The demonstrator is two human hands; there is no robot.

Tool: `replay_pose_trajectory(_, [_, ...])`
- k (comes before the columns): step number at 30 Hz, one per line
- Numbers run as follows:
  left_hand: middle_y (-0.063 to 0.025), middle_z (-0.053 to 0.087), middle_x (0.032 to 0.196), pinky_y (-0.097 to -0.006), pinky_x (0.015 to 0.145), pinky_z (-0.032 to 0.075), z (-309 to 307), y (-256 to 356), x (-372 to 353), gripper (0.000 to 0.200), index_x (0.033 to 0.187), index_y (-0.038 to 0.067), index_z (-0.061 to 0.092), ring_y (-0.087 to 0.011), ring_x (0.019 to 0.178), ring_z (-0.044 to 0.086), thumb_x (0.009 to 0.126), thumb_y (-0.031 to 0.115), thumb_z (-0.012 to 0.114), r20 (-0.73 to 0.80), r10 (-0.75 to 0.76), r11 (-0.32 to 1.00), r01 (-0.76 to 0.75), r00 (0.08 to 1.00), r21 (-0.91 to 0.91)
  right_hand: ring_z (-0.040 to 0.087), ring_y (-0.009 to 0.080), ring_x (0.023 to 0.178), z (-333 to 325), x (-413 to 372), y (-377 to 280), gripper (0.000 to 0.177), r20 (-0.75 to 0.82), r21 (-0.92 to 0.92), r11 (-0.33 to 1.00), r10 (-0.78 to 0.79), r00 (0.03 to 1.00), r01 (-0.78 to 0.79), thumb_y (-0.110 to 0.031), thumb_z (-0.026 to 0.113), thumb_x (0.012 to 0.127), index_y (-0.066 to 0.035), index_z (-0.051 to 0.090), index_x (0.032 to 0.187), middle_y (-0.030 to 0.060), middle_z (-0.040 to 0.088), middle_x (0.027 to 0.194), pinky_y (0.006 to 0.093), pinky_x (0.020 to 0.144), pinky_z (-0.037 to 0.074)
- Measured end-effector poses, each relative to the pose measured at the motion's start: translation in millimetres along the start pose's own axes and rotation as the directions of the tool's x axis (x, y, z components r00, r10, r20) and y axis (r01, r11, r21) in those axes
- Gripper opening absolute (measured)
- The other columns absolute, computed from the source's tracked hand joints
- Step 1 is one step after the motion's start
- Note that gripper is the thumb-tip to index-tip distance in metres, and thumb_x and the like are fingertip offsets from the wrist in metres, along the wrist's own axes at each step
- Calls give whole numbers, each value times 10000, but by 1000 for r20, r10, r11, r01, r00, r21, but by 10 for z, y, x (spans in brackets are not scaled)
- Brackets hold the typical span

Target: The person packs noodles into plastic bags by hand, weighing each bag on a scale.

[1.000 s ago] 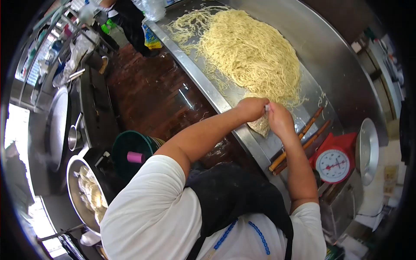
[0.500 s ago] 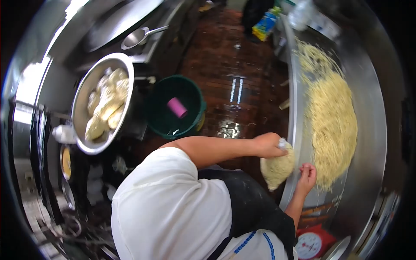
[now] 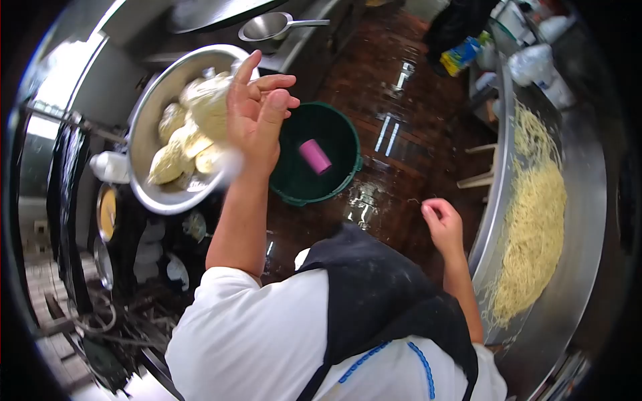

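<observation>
My left hand [image 3: 257,117] is raised over the near side of a large metal bowl [image 3: 148,189], fingers spread and holding nothing. Just beyond its palm, a blurred clear plastic bag of noodles [image 3: 210,103] is at the top of the pile. Several more filled bags [image 3: 175,157] lie in the bowl. On the other side of my body, my right hand [image 3: 443,226] hovers above the floor near the metal trough's edge, thumb and fingers pinched together. A thin pale strand shows by its fingertips; what they hold I cannot tell. Loose noodles [image 3: 535,234] are heaped in the trough [image 3: 583,267].
A dark green tub [image 3: 348,167] with a pink cylinder [image 3: 315,157] inside stands on the wet brown tile floor [image 3: 394,160]. A metal saucepan [image 3: 266,27] sits on the counter at the back. Plastic bags [image 3: 533,65] lie at the trough's far end.
My left hand has swung from the trough to the bowl with the noodle bag and let it go. My right hand has drawn back from the noodles. The view has turned left.
</observation>
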State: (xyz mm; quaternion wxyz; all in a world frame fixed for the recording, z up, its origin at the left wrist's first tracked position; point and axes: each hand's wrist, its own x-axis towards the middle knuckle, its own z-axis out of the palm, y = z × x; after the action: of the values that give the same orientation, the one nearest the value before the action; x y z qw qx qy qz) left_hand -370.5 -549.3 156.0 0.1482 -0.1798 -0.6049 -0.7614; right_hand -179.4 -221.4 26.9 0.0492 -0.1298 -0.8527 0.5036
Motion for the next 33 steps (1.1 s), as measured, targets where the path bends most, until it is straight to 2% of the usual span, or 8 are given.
replay_pose_trajectory(5, [-83, 687, 1033, -242, 767, 505, 504, -243, 43, 484, 1366, -8, 515, -97, 839, 633, 926, 139, 656, 208, -232, 970, 211, 950, 118, 675, 270, 857, -26, 327, -358, 186, 125, -175, 981, -66, 990, 87, -224, 687, 876, -57, 698, 956, 122, 694, 932, 349, 745, 525])
replay_pose_trajectory(7, [-75, 680, 1026, -214, 697, 473, 599, -623, 24, 480, 1387, 15, 512, -87, 789, 621, 968, 218, 631, 366, -166, 976, 98, 916, 195, 672, 275, 858, -133, 373, -267, 188, 71, -201, 978, -50, 996, 63, -239, 689, 872, -61, 690, 932, 117, 689, 914, 360, 749, 528])
replay_pose_trajectory(9, [-51, 675, 995, -208, 684, 462, 868, -798, 45, 450, 1359, 10, 533, -75, 781, 608, 952, 167, 642, 425, -293, 955, 243, 857, 168, 664, 271, 784, -294, 376, -67, 173, -41, -155, 988, -34, 999, 27, -230, 695, 865, -68, 687, 927, 104, 682, 886, 362, 713, 523])
replay_pose_trajectory(13, [-25, 653, 922, -202, 678, 453, 1894, -1204, 303, 394, 1307, -5, 568, -64, 781, 587, 932, 90, 644, 615, -353, 934, 297, 705, 197, 645, 178, 730, -829, 289, 680, 170, -299, 19, 983, 182, 937, -185, -223, 707, 878, -67, 696, 945, 71, 689, 843, 308, 687, 504])
replay_pose_trajectory(20, [-28, 661, 916, -223, 684, 475, 3714, -1143, 538, 405, 1264, 23, 621, -65, 758, 574, 879, 98, 725, 868, -284, 933, -93, 407, 348, 633, 115, 782, -1641, 440, 1947, 139, -336, 462, 841, 459, 822, -280, -167, 673, 913, -44, 707, 968, 18, 702, 853, 283, 733, 509])
replay_pose_trajectory(28, [-28, 663, 890, -246, 682, 474, 4874, -1909, 850, 410, 1258, 30, 625, -81, 737, 565, 875, 141, 723, 900, -379, 900, -140, 215, 412, 660, 122, 816, -2721, 1429, 1556, 215, -429, 324, 915, 370, 824, -242, -242, 696, 911, -50, 703, 1006, 50, 718, 884, 288, 730, 518])
replay_pose_trajectory(30, [-28, 663, 877, -253, 683, 470, 5108, -2253, 981, 396, 1242, 32, 637, -88, 735, 560, 876, 161, 720, 910, -373, 894, -194, 180, 404, 564, 64, 717, -2751, 1559, 1723, 137, -423, 351, 905, 384, 821, -242, -162, 673, 929, -42, 693, 993, -14, 662, 818, 231, 684, 480])
replay_pose_trajectory(33, [-27, 661, 863, -253, 688, 467, 5583, -2646, 1346, 377, 1223, 33, 649, -90, 737, 557, 876, 161, 719, 899, -410, 845, -306, 156, 439, 559, 64, 700, -2750, 1726, 2250, 150, -271, 304, 846, 517, 812, -438, -170, 687, 915, -45, 694, 999, -23, 646, 794, 231, 656, 473])
